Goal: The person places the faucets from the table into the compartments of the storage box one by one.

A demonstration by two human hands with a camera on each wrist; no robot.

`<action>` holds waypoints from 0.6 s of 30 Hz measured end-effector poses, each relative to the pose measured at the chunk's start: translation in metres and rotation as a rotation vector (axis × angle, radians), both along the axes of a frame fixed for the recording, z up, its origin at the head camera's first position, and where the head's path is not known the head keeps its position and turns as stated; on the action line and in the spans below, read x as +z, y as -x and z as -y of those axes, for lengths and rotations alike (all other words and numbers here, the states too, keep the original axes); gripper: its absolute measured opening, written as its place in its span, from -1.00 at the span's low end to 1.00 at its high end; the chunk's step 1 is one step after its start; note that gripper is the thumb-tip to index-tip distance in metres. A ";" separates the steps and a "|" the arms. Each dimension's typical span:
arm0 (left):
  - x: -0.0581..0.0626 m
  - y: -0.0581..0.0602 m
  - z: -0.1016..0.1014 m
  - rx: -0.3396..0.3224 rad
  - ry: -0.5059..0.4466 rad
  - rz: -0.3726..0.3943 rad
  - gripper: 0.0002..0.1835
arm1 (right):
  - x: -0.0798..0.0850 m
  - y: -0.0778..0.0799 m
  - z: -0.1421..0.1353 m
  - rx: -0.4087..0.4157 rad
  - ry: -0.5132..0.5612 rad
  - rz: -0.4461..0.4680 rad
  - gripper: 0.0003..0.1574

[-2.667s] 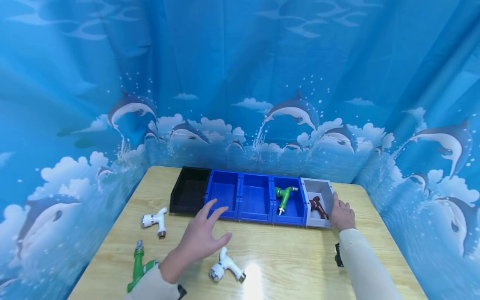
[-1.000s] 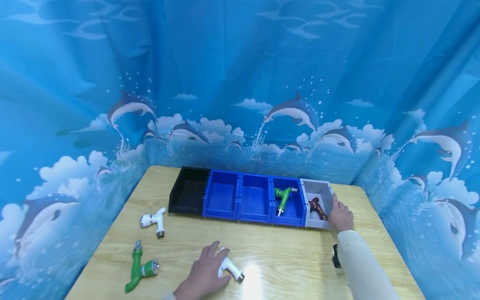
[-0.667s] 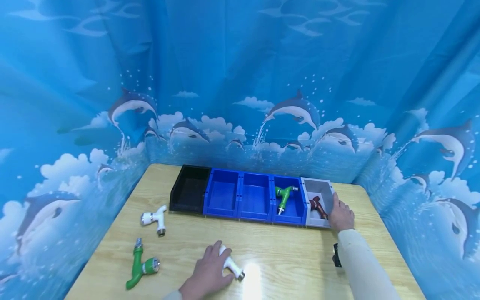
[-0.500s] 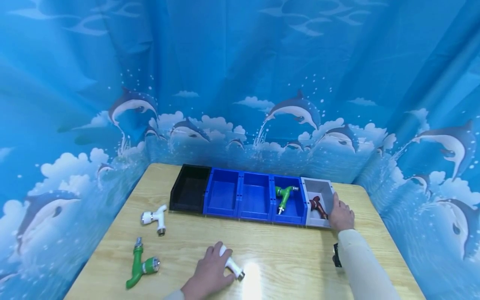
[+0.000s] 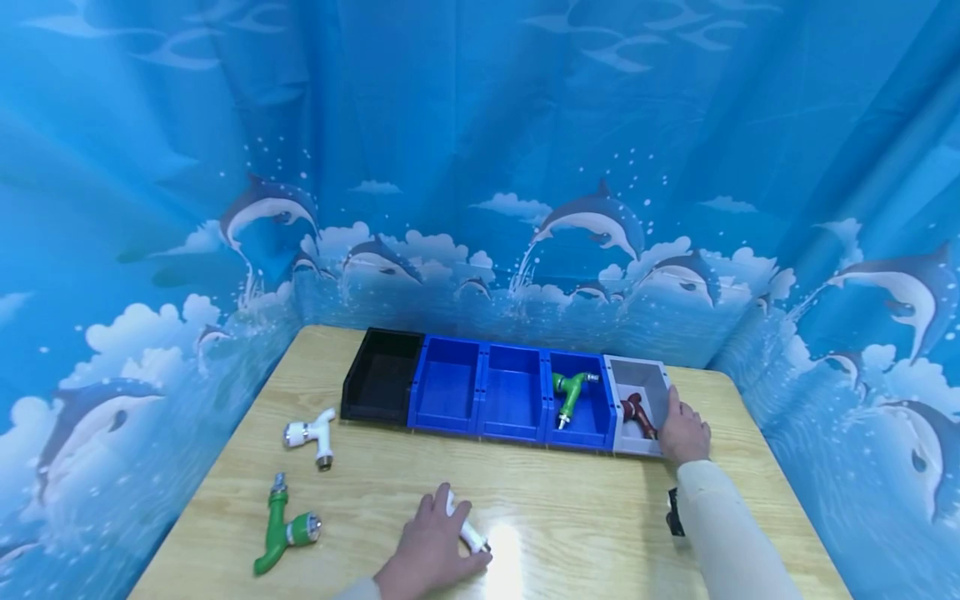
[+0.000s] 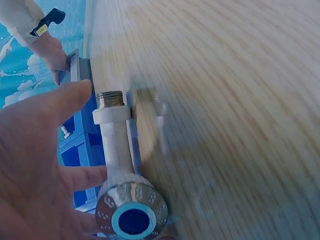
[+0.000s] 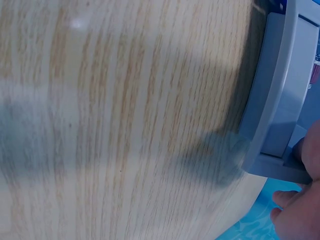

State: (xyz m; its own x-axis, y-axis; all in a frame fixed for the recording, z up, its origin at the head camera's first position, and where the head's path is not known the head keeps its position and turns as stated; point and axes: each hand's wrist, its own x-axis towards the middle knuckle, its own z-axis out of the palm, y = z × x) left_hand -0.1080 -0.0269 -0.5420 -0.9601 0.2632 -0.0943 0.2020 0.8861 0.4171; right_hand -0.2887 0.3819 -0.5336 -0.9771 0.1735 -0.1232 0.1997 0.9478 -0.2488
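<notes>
My left hand (image 5: 431,546) is over a white faucet (image 5: 472,536) lying on the table. In the left wrist view the fingers pass behind its body and chrome knob (image 6: 132,212), while the thumb stretches out near the threaded end (image 6: 110,99); part of the faucet is hidden under the hand in the head view. My right hand (image 5: 684,429) grips the right wall of the grey bin (image 5: 633,371), thumb inside and fingers outside. A dark red faucet (image 5: 638,415) lies in that bin. Beside it, a green faucet (image 5: 572,396) lies in a blue bin (image 5: 596,429).
Two more blue bins (image 5: 447,383) and a black bin (image 5: 381,379) continue the row to the left. On the table's left side lie another white faucet (image 5: 311,435) and a green faucet (image 5: 281,529). A dolphin-print curtain (image 5: 480,208) surrounds the table.
My left hand has come down from above the table onto the near white faucet. Its thumb has since moved right, toward the threaded end. My right hand stays on the grey bin.
</notes>
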 end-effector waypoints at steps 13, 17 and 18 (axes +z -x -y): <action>-0.009 -0.001 -0.008 0.039 0.074 -0.017 -0.09 | -0.006 0.002 0.000 -0.015 -0.010 -0.009 -0.08; -0.008 0.001 -0.011 0.038 0.126 -0.004 -0.04 | -0.006 0.002 0.000 -0.015 -0.015 -0.030 -0.09; -0.008 0.001 -0.012 0.038 0.141 0.000 -0.04 | -0.006 0.002 0.000 -0.014 -0.017 -0.036 -0.10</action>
State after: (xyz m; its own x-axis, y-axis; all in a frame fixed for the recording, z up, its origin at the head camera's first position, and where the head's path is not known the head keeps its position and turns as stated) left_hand -0.1092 -0.0148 -0.5500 -0.9691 0.2107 -0.1282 0.1669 0.9429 0.2882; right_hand -0.2906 0.3815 -0.5391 -0.9783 0.1888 -0.0853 0.2041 0.9492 -0.2394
